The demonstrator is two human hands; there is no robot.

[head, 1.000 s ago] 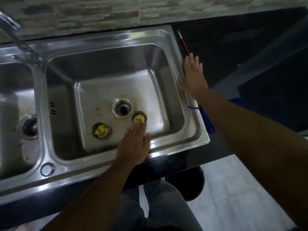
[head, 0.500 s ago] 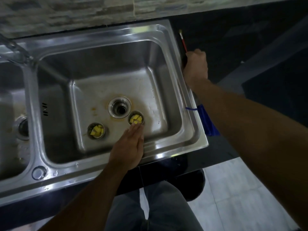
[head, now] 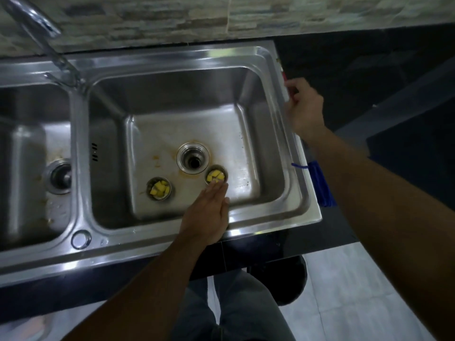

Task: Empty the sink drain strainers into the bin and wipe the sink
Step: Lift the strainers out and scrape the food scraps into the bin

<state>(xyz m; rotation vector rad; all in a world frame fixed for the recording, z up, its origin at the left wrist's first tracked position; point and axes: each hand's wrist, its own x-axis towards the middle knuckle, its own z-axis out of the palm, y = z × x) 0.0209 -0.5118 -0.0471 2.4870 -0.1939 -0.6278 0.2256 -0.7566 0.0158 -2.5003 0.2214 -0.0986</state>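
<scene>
Two round metal strainers holding yellow food bits sit on the floor of the right basin of the steel sink (head: pixel 172 59): the left strainer (head: pixel 159 188) and the right strainer (head: pixel 216 175), both beside the open drain (head: pixel 193 158). My left hand (head: pixel 206 216) reaches into the basin with straight fingers, its fingertips at the near rim of the right strainer. My right hand (head: pixel 304 108) is at the sink's right rim, fingers curled round a thin red-handled brush (head: pixel 284 76) that it lifts off the dark counter.
A tap (head: pixel 37 30) arches over the divider at the back left. The left basin has its own drain (head: pixel 60 177). A blue cloth (head: pixel 321 184) lies on the dark counter right of the sink. A dark round bin (head: pixel 291 279) stands on the tiled floor below.
My right hand went from flat on the counter to curled round the red-handled brush and raised it slightly. My left hand stayed at the right strainer.
</scene>
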